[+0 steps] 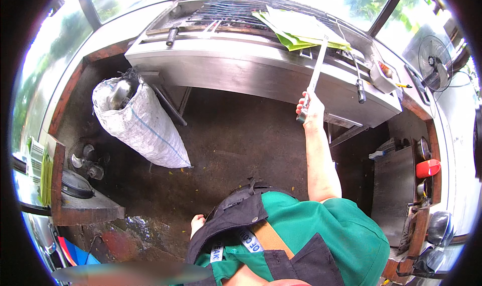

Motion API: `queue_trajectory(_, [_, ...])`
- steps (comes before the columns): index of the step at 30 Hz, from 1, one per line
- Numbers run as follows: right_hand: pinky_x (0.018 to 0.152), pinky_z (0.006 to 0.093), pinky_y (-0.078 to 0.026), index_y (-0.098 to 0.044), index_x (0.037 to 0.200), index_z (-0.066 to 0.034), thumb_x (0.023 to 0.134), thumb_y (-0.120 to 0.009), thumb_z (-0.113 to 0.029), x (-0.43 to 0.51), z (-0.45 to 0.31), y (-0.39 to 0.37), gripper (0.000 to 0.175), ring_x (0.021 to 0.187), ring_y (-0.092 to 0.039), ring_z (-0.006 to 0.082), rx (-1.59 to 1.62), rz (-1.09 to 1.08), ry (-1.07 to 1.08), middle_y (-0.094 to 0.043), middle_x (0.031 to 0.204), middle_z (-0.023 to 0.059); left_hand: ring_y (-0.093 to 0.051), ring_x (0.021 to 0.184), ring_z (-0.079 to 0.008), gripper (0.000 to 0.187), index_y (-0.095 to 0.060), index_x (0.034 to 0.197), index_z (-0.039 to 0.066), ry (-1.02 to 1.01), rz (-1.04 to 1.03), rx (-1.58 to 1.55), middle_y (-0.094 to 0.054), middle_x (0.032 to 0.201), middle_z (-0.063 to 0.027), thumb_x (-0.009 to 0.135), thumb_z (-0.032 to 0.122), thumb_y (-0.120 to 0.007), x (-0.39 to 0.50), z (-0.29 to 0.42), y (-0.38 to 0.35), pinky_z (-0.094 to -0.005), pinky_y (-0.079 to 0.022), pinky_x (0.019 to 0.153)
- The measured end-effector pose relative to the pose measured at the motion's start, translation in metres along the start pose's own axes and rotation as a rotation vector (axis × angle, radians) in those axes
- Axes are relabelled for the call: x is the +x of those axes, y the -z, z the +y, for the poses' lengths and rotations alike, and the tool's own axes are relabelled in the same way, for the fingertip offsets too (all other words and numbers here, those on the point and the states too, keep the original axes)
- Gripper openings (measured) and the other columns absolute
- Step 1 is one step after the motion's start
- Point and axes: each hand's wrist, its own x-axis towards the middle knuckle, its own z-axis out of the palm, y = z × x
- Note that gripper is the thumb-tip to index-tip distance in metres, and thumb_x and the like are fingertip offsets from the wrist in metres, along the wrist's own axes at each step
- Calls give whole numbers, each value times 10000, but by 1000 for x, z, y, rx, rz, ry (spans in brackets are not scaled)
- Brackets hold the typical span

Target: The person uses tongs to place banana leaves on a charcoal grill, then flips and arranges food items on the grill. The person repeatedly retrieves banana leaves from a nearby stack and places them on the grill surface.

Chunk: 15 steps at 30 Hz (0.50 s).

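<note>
My right hand (313, 109) is closed around the near end of long metal tongs (319, 66), held out over the front of a stainless-steel charcoal grill (241, 66). The far end of the tongs reaches the edge of a stack of green leaf sheets (297, 28) lying on the grill's wire grate (226, 13); whether it grips them I cannot tell. Low beside my dark apron hangs my left hand (198, 222), mostly hidden, with no object visible in it.
A white woven sack (147, 128) stands left below the grill. Black-handled grill tools (172, 36) lie on the grill's edge. At right are a white container (382, 77), a standing fan (435, 64), a red pitcher (428, 168) and a metal cabinet (391, 195). A small fan (88, 162) is at left.
</note>
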Motion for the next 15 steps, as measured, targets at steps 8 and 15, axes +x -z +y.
queue_trajectory(8, [376, 234, -402, -526, 849, -56, 865, -522, -341, 24, -17, -2, 285, 434, -485, 108, -119, -55, 2, -504, 580, 21, -539, 643, -152, 327, -537, 1072, -41, 6, -57, -97, -590, 781, -103, 750, 11, -510, -13, 25, 1, -268, -448, 569])
queue_trajectory(15, [354, 209, -391, -501, 899, -28, 888, -478, -347, 42, -28, 3, 320, 444, -470, 95, -34, -166, -44, -486, 619, 25, -471, 517, -108, 298, -524, 1070, -30, 36, -55, -194, -562, 720, -74, 776, 1, -485, -19, 32, 0, -239, -389, 455])
